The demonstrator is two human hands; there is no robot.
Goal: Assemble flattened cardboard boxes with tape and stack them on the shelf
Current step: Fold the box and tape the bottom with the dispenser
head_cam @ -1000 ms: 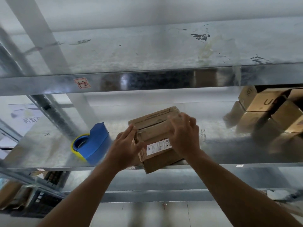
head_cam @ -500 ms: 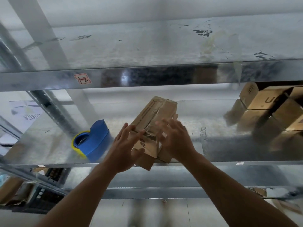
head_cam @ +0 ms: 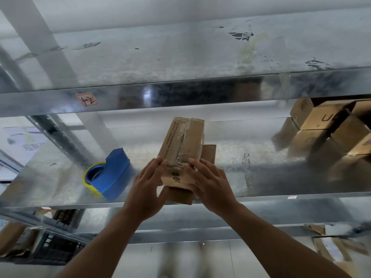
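Two hands are closed on one cardboard box (head_cam: pixel 181 143), which is stood on end at the front of the metal shelf (head_cam: pixel 281 198), with its taped seam turned toward the viewer. The lower left edge is gripped by the left hand (head_cam: pixel 148 189), fingers curled round it, while the lower right corner is clasped by the right hand (head_cam: pixel 210 187), its thumb laid on the front face. Loose brown flaps can be seen below the palms and just beyond the right fingertips, so the near end is judged to be unsealed, though this cannot be told for certain. A blue tape dispenser (head_cam: pixel 108 175) is lying on the same shelf, near the left hand and on its outer side. Well off to the outer side of the right hand, finished boxes (head_cam: pixel 325 125) are piled at the back. The step in hand is taken to be the turning of the box for closing. Next, the loose flaps would have to be folded flat and held by one hand while the dispenser is fetched by the other.
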